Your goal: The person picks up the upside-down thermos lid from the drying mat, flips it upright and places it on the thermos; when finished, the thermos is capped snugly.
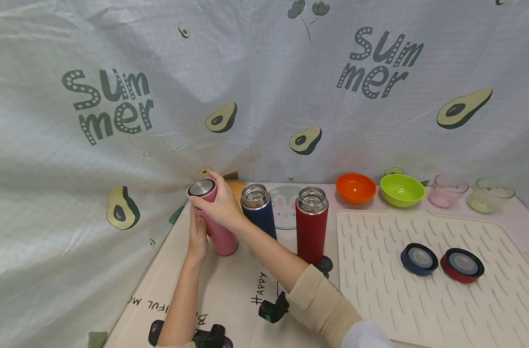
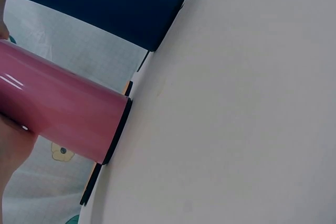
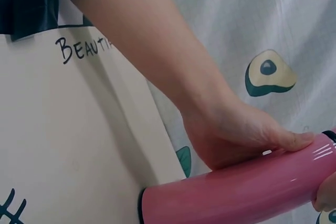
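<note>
A pink thermos flask (image 1: 224, 240) stands on the left of the table, its steel-topped lid (image 1: 203, 186) in place. My left hand (image 1: 197, 240) grips the flask's side below the lid; in the right wrist view its thumb lies along the pink wall. Around the lid curl the fingers and thumb of my right hand (image 1: 224, 205). The left wrist view has the flask's dark base rim right at the tabletop. Just right of my hands is a lidless blue flask (image 1: 261, 215), then a lidless red flask (image 1: 310, 234), both upright with steel necks showing.
On a cream drying mat (image 1: 368, 299) at right lie a blue lid (image 1: 419, 259) and a red lid (image 1: 462, 265). Behind it are an orange bowl (image 1: 356, 189), a green bowl (image 1: 402, 191), a pink glass (image 1: 448, 191) and a greenish glass (image 1: 489, 195). A printed curtain (image 1: 264, 72) hangs behind the table.
</note>
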### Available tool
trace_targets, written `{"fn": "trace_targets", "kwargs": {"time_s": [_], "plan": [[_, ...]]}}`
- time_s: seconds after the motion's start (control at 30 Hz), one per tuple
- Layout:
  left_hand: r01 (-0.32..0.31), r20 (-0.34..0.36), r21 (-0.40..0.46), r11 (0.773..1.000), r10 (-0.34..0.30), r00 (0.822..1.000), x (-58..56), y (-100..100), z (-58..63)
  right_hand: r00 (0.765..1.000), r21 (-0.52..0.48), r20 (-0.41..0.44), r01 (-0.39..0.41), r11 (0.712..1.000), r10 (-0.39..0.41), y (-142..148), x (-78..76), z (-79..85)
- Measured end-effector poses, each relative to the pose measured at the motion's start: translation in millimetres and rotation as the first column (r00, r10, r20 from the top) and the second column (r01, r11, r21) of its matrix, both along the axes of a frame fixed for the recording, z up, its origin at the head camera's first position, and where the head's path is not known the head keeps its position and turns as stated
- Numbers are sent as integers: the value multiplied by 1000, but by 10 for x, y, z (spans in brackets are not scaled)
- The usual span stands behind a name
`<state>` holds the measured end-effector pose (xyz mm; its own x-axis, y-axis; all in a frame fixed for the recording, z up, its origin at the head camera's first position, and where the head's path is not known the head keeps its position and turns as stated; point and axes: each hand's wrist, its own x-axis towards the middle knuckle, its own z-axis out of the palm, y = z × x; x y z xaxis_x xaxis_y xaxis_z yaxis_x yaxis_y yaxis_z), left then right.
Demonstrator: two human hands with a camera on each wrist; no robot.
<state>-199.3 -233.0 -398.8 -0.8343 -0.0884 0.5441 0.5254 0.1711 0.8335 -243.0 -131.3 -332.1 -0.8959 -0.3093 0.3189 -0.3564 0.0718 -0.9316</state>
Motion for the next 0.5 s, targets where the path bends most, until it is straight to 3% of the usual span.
{"fn": "trace_targets", "kwargs": {"time_s": [0.23,0.5], "plan": [[-28,33,0,1000,28,999,6,9,7,995,-75,93,-14,997,21,8,-24,6],[2,6,21,1000,-2,1000,-13,5,-13,990,-21,130,-60,998,62,27,-29,43]]}}
